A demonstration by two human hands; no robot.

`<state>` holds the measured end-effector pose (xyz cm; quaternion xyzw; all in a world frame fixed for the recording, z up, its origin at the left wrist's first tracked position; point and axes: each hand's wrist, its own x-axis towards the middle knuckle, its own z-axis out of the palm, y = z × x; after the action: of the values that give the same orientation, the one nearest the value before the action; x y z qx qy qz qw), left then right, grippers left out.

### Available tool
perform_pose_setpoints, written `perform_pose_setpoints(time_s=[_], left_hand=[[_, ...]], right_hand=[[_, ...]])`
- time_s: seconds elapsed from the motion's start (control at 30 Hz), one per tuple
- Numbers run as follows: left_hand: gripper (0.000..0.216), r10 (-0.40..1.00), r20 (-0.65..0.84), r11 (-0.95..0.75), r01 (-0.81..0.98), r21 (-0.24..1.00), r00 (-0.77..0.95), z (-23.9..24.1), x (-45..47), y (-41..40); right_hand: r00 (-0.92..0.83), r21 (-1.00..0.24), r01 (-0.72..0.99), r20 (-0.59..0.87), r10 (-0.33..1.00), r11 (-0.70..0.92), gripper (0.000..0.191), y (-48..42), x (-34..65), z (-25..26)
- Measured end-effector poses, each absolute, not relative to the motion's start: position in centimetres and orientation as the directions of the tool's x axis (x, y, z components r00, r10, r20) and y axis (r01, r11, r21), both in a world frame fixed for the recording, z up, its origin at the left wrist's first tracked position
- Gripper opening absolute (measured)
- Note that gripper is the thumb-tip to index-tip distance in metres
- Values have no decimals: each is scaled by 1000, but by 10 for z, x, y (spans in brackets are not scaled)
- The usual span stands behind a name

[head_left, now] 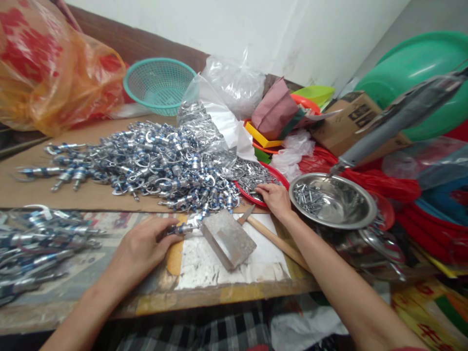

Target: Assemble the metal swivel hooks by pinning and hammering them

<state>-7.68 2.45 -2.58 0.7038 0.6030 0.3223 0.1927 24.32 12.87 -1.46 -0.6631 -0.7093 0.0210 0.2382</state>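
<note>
My left hand [144, 243] is closed round a silver metal fitting with blue bands [185, 228]. The fitting lies flat, its far end against a grey metal block [229, 239] on a worn white sheet [193, 263]. At the red tray [281, 176], my right hand [276, 199] has its fingertips pinched together among small flat metal pieces [252, 175]. Whatever those fingertips hold is too small to make out. A hammer with a wooden handle [280, 243] lies between the block and my right forearm.
A large heap of similar fittings [146, 161] covers the cardboard [18, 190]; more fittings [32, 243] lie at left. Pins fill part of a steel bowl [369, 214], with a grey-handled tool [387, 131] above it. A turquoise basket [161, 100] and plastic bags stand behind.
</note>
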Motion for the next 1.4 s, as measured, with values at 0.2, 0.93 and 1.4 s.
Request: perform_pose_setpoints(time_s=[0.2, 0.93, 1.4], left_hand=[[12, 966, 210, -98, 530, 842, -154, 7, -63, 2], [12, 966, 244, -258, 289, 922, 87, -7, -4, -15], [15, 1000, 31, -32, 190, 981, 8, 9, -2, -21]], right_hand=[[101, -481, 871, 367, 925, 96, 26, 129, 255, -13], [-185, -956, 143, 227, 956, 254, 11, -4, 161, 12], [-593, -113, 446, 705, 388, 888, 22, -19, 176, 12]])
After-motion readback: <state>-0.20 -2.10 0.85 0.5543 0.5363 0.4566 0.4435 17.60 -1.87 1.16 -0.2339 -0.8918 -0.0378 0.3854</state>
